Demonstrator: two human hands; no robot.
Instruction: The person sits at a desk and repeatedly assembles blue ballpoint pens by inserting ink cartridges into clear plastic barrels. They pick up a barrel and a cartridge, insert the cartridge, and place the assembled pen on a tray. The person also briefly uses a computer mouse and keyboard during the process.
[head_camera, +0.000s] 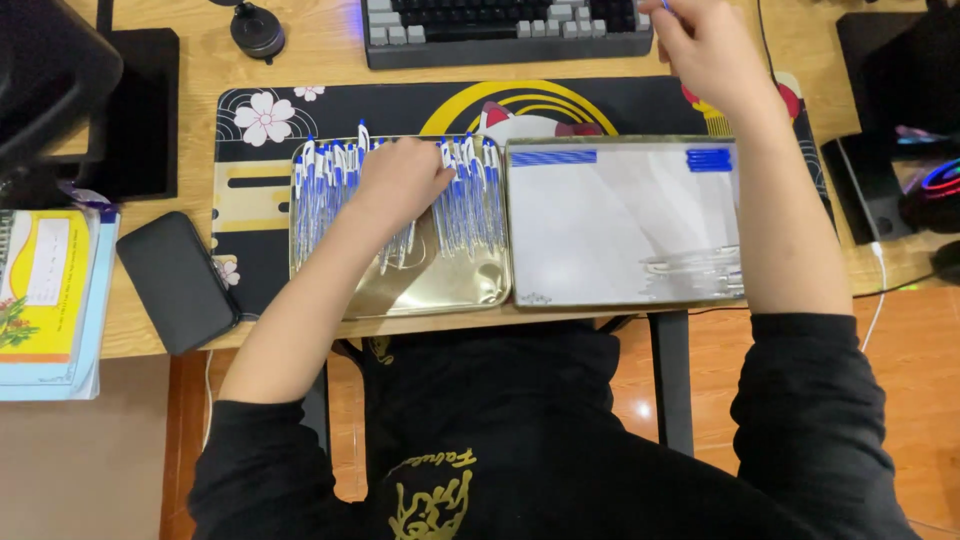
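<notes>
The left hand's grip (402, 182) lies spread, palm down, on the row of blue-and-white pens (470, 195) in the gold tray (440, 290). The right hand (710, 50) is raised by the keyboard (505, 30), pinching something blue I cannot make out. Most pens sit in that tray; the silver tray (600, 240) holds few. Both trays touch, close to the table edge (150, 345); open room lies leftward, toward the phone (178, 280).

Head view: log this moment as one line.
left hand: on blue-and-clear pens in gold metal tray | right hand: raised near grey keyboard, grip unclear | silver tray: few clear pens
</notes>
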